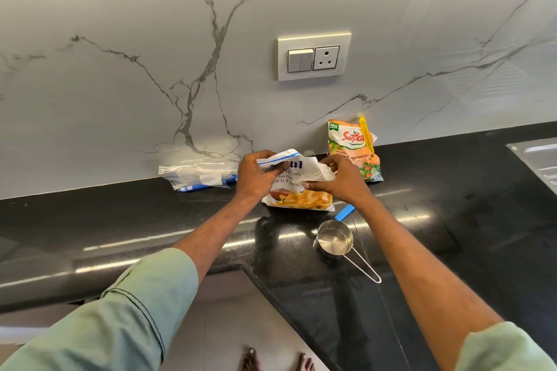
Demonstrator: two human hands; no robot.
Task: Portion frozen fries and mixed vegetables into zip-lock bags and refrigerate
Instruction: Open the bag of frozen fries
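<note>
Fries packet (297,190), a single white plastic pouch with blue lettering and a picture of golden fries, stands on the black polished stone counter (150,220) near the wall, held at its crumpled top by two bare hands. The left hand (259,176) has its fingers curled round the top left corner. The right hand (340,182) pinches the top right edge between thumb and fingers. Both forearms reach out from rolled pale green sleeves (144,304).

Just beside the packet's lower right corner lies one small flat blue plastic strip (345,212). Nearer the person sits one round stainless-steel measuring cup (334,239), upright, its wire loop handle pointing to the right. Behind the right hand, one orange and green mixed vegetables packet (354,150) leans against the wall with one yellow clip (366,132) at its top right. To the left of the left hand lie clear zip-lock bags with blue strips (199,173), overlapping, so their number cannot be told.

On the white grey-veined marble wall (120,84) above is one cream switch plate (314,56) with a socket. One steel sink (536,156) shows at the right edge. Two bare feet (278,361) stand on the floor below.
</note>
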